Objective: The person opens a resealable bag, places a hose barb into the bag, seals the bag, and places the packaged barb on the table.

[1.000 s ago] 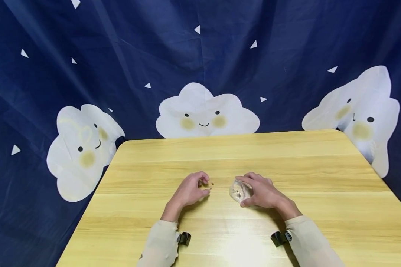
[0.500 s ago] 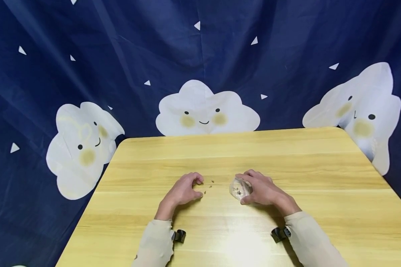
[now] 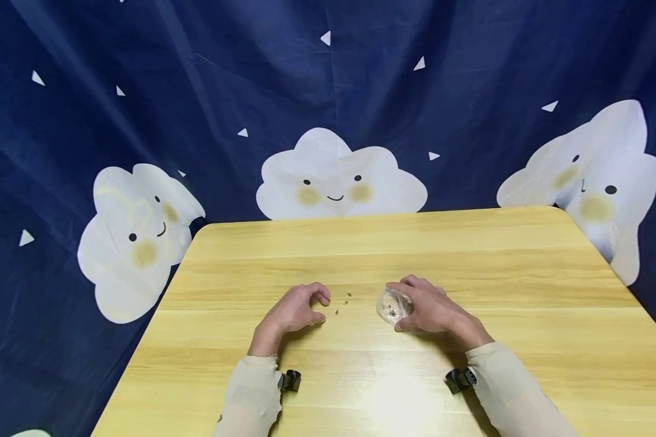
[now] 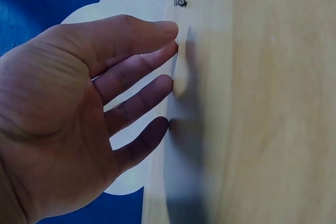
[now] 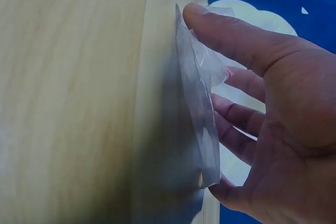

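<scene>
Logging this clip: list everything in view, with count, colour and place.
Small metallic pieces: 3, silvery, on the table between the hands
Bag: 1, clear, under the right grip
Pieces inside the bag: several, too small to count, dark and shiny
Table: 1, yellow wood-grain, under both hands
Backdrop: 1, dark blue, behind the table
Cloud prints: 3 with faces, white, on the backdrop
Triangle prints: several, white, on the backdrop
Wrist devices: 2, black, at the cuffs
Sleeves: 2, cream, on the forearms
Left grip: 1, bare, left of the loose pieces
Right grip: 1, bare, holding the bag
</scene>
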`<state>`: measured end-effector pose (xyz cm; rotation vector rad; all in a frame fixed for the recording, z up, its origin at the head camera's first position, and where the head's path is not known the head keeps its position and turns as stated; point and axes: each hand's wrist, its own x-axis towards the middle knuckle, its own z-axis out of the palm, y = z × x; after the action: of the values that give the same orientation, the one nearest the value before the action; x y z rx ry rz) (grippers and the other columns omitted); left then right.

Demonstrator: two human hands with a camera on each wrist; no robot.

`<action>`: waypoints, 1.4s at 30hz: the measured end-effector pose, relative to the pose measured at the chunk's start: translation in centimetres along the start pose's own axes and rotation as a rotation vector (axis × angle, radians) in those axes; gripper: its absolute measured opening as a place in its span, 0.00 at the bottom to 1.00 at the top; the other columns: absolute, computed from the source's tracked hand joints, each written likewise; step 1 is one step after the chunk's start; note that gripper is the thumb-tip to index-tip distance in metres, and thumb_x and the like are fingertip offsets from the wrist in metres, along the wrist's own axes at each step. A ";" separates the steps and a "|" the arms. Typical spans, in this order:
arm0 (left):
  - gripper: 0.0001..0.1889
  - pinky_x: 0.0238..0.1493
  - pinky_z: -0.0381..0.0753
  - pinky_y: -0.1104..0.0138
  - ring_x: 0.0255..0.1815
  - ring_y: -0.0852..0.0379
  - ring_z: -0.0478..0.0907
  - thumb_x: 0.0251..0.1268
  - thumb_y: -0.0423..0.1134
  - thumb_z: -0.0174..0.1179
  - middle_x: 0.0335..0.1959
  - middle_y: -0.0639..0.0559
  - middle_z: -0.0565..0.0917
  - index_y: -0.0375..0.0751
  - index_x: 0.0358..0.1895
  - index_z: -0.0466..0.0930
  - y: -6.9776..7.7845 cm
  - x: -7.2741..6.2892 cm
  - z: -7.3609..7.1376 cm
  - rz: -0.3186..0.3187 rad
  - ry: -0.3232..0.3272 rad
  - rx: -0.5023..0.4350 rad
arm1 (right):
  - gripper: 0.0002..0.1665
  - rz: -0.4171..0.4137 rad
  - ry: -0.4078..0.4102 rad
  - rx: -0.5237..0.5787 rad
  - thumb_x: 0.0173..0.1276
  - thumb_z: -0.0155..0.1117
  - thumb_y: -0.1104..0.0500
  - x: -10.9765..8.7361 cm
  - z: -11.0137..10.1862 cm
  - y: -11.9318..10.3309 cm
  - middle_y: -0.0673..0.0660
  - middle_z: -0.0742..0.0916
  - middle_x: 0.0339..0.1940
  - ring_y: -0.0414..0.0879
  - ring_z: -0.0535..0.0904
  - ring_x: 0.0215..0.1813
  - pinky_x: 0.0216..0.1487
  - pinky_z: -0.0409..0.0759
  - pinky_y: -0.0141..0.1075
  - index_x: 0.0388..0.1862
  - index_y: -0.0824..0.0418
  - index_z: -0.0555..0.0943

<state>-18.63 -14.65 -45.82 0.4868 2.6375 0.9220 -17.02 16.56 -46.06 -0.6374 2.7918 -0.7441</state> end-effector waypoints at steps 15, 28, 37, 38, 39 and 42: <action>0.15 0.52 0.77 0.63 0.44 0.60 0.79 0.51 0.38 0.73 0.38 0.63 0.85 0.51 0.43 0.81 0.6 0.5 1.3 0.131 0.056 0.095 | 0.50 -0.011 0.015 -0.009 0.46 0.80 0.47 0.0 0.2 0.3 0.53 0.77 0.59 0.51 0.73 0.57 0.57 0.69 0.58 0.70 0.50 0.70; 0.11 0.42 0.74 0.70 0.33 0.66 0.75 0.54 0.34 0.68 0.31 0.66 0.83 0.54 0.39 0.82 0.9 1.1 2.2 0.104 0.098 0.122 | 0.51 -0.007 0.023 -0.001 0.46 0.80 0.47 -0.1 0.3 0.3 0.54 0.77 0.60 0.52 0.73 0.58 0.60 0.68 0.60 0.70 0.50 0.69; 0.10 0.38 0.73 0.73 0.29 0.69 0.74 0.55 0.33 0.67 0.29 0.66 0.83 0.51 0.39 0.82 0.7 1.3 2.2 0.134 0.117 0.106 | 0.51 -0.010 0.028 -0.009 0.46 0.79 0.47 -0.1 0.3 0.5 0.54 0.77 0.60 0.53 0.73 0.60 0.60 0.68 0.60 0.70 0.49 0.69; 0.11 0.38 0.73 0.73 0.29 0.69 0.74 0.55 0.33 0.67 0.29 0.65 0.83 0.51 0.40 0.81 0.6 1.3 2.2 0.135 0.117 0.105 | 0.51 -0.012 0.028 -0.009 0.46 0.79 0.47 -0.1 0.4 0.6 0.54 0.77 0.60 0.53 0.73 0.60 0.60 0.68 0.61 0.70 0.49 0.69; 0.11 0.38 0.73 0.73 0.29 0.69 0.74 0.55 0.33 0.67 0.29 0.65 0.83 0.50 0.41 0.81 0.6 1.3 2.2 0.137 0.117 0.104 | 0.51 -0.013 0.029 -0.010 0.46 0.79 0.47 -0.1 0.4 0.6 0.54 0.77 0.60 0.53 0.73 0.60 0.60 0.68 0.61 0.70 0.49 0.69; 0.12 0.39 0.73 0.73 0.30 0.69 0.74 0.55 0.33 0.68 0.29 0.64 0.84 0.49 0.42 0.81 0.5 1.3 2.2 0.140 0.118 0.093 | 0.51 -0.020 0.033 -0.015 0.46 0.80 0.46 0.0 0.4 0.5 0.53 0.77 0.59 0.52 0.73 0.59 0.59 0.68 0.60 0.70 0.49 0.69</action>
<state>-18.84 -12.58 -47.36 0.6669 2.7924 0.8975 -17.05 16.77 -46.61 -0.6620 2.8273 -0.7442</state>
